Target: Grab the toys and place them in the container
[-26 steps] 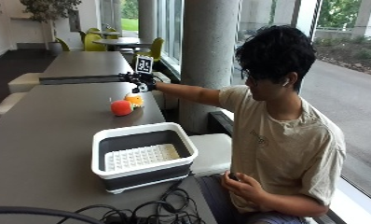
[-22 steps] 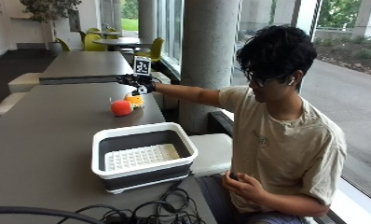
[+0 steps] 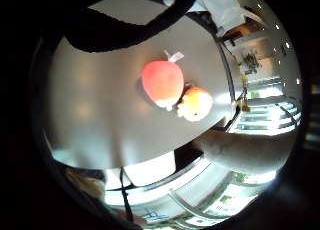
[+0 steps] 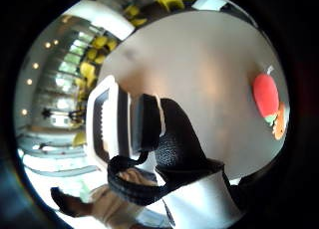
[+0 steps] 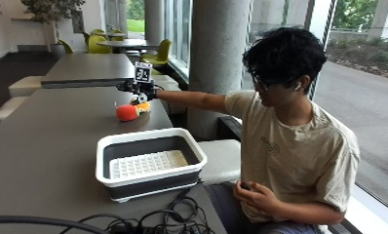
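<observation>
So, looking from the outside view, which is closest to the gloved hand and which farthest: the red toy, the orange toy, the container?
1. Orange toy: on the table just below the gloved hand.
2. Red toy: touching the orange one, on its container side; nearly as close.
3. Container: plainly farthest, near the person's end of the table.

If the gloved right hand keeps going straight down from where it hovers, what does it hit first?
Most likely the red toy: the right hand hangs just above it and the orange toy, which touch on the table. Which toy lies nearer the palm is hard to judge.
</observation>
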Action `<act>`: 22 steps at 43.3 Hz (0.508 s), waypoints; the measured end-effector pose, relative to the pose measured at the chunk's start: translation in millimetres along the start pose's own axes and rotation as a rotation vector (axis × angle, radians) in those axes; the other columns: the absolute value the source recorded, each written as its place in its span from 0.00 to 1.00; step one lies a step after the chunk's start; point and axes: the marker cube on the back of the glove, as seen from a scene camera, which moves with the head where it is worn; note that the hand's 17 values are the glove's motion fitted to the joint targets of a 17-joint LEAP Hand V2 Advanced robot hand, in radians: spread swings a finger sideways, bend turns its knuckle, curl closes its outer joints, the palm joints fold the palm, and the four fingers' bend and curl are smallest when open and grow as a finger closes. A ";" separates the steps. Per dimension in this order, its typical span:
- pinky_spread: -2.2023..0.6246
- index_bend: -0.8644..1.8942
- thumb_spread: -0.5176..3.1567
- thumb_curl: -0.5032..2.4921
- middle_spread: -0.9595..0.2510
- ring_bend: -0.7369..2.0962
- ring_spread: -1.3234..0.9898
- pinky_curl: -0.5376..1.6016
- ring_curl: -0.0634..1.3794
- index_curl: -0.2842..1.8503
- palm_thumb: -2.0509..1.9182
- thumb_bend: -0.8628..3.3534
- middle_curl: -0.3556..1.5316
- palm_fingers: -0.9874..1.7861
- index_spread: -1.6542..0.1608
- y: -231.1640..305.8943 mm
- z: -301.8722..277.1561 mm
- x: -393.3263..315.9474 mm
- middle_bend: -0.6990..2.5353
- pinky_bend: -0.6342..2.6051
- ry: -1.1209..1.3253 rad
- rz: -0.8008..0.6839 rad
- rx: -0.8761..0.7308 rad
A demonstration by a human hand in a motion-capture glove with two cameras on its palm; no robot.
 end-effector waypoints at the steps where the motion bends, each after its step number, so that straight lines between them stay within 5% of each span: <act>1: 0.77 0.36 0.49 0.20 0.71 0.31 0.54 0.39 0.09 0.22 0.50 0.19 0.25 0.24 0.77 -1.9 1.2 7.9 0.24 0.44 0.030 -0.006 0.004; 10: 0.78 0.27 0.49 0.22 0.73 0.34 0.54 0.42 0.13 0.18 0.52 0.20 0.27 0.24 0.76 -4.9 37.9 67.6 0.27 0.49 0.100 0.202 -0.179; 22: 0.78 0.28 0.48 0.24 0.77 0.35 0.56 0.44 0.18 0.13 0.53 0.20 0.29 0.20 0.76 -10.6 82.6 130.5 0.26 0.54 0.210 0.443 -0.276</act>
